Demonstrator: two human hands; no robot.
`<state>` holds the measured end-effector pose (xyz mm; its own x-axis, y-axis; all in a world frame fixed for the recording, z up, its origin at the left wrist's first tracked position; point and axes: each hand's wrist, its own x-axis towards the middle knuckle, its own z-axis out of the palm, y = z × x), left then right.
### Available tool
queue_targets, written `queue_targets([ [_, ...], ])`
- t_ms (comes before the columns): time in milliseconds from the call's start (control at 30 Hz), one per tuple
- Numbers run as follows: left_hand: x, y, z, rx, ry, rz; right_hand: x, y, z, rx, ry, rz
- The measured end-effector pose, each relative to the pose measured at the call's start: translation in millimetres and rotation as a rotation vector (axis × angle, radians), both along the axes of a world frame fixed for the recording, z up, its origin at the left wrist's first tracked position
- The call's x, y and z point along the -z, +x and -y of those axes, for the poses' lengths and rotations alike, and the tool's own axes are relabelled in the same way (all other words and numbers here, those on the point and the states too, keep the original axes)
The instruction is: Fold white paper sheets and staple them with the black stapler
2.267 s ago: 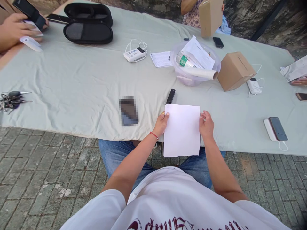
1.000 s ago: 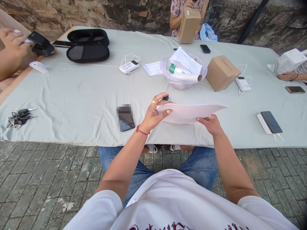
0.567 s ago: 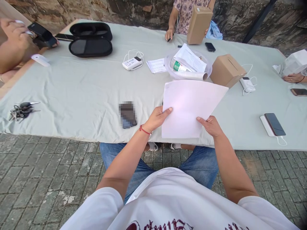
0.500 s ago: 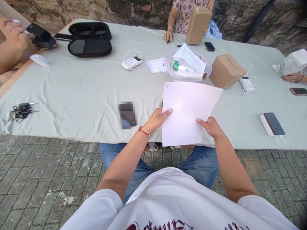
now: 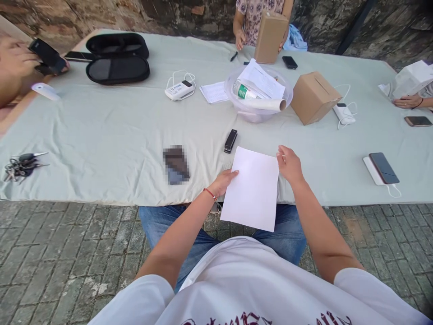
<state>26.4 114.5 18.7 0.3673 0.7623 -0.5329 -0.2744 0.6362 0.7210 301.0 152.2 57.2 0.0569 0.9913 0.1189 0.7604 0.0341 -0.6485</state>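
White paper is held tilted over the table's front edge, its lower part above my lap; I cannot tell how many sheets there are. My left hand grips its left side, thumb on top and fingers underneath. Beside the upper right corner is my right hand, turned on its side with the fingers curled in. Whether those fingers pinch the paper's edge or something small is not clear. A black stapler lies on the cloth just beyond the paper. To the left of my left hand is a dark, pixelated item.
Beyond sits a clear plastic bowl with papers, a bottle and a roll, next to a cardboard box. Keys, a black case and a phone on a power bank lie around. Other people work at the far and side edges.
The paper has come down toward me, uncovering the stapler. My right hand has left its grip on the lower right and curled beside the upper right corner. The person opposite has let go of a pen.
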Motion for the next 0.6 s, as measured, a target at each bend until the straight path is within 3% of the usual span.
queue_targets([
  [100, -0.9, 0, 2, 0.023, 0.039, 0.017, -16, -32, -28, -0.241, 0.075, 0.074],
  [233, 2.2, 0, 3, 0.038, 0.056, 0.045, -15, -69, -48, -0.508, -0.037, 0.062],
  [433, 4.4, -5, 1, 0.097, 0.050, 0.046, -11, -85, -59, -0.478, -0.238, -0.233],
  [600, 3.6, -3, 2, 0.074, 0.058, 0.041, -12, -86, -64, -0.432, -0.311, -0.255],
])
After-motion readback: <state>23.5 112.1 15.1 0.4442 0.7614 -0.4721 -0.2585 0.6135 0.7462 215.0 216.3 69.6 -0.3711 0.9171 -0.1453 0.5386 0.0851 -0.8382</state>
